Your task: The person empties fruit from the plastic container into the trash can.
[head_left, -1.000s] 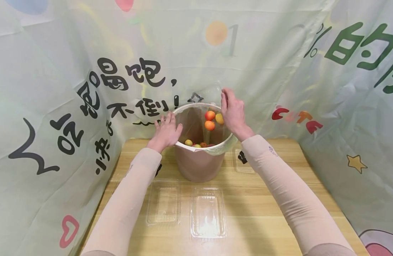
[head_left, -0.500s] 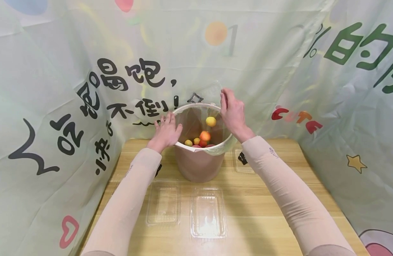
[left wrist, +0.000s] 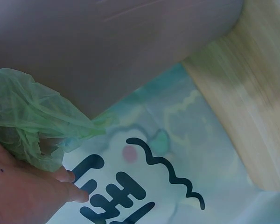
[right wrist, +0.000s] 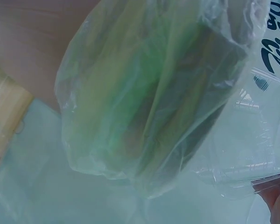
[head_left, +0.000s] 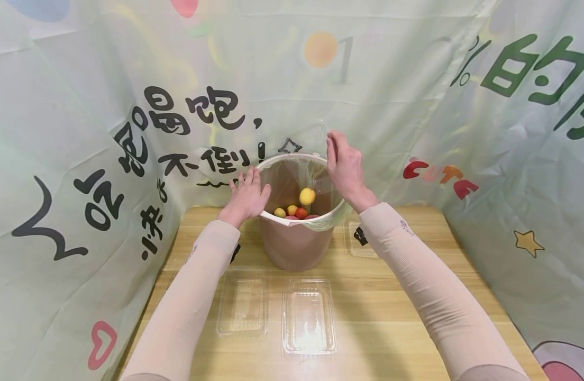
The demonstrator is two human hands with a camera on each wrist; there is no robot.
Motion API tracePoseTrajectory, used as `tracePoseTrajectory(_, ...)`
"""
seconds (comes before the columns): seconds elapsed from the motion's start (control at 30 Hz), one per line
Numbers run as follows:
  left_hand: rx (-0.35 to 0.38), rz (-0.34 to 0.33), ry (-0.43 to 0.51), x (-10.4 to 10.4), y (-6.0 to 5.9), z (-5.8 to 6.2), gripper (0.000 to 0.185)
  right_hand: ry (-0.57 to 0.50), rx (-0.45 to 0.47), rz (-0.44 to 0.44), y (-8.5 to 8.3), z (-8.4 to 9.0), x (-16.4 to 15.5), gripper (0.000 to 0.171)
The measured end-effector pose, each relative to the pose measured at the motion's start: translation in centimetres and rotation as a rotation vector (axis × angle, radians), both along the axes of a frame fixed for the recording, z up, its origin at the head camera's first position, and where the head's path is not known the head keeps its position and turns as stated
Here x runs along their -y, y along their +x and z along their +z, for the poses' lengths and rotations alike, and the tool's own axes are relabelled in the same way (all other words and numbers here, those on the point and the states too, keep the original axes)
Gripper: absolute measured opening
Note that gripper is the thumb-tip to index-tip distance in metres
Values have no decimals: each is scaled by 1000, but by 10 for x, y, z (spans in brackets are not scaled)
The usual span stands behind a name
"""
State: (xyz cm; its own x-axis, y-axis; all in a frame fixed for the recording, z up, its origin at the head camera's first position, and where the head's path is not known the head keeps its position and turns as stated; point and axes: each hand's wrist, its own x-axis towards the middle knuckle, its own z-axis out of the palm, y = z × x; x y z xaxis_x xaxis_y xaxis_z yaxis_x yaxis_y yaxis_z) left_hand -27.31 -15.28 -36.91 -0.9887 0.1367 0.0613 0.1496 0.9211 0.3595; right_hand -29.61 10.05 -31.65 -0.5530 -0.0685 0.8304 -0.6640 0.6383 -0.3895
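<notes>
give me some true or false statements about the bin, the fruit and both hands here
1. The right hand holds a clear plastic clamshell container tilted above the brown bin. True.
2. The left hand holds a knife. False: it rests on the bin's rim, by the thin green plastic liner bag.
3. A small yellow round fruit is inside the bin, above other small red and yellow fruits. True.
4. The two clear plastic trays on the wooden table are full of fruit. False: they hold no fruit.
5. The bin lies on its side. False: it stands upright.
</notes>
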Motion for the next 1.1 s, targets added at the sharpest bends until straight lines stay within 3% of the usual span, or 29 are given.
tracePoseTrajectory(0.63, 7, 0, -11, 0, 1, 1, 77, -39, 28, 7, 0, 3, -2, 22)
tracePoseTrajectory(1.1, 8, 5, -1, 0, 1, 1, 78, -89, -28, -57, -2, 11, -21, 21)
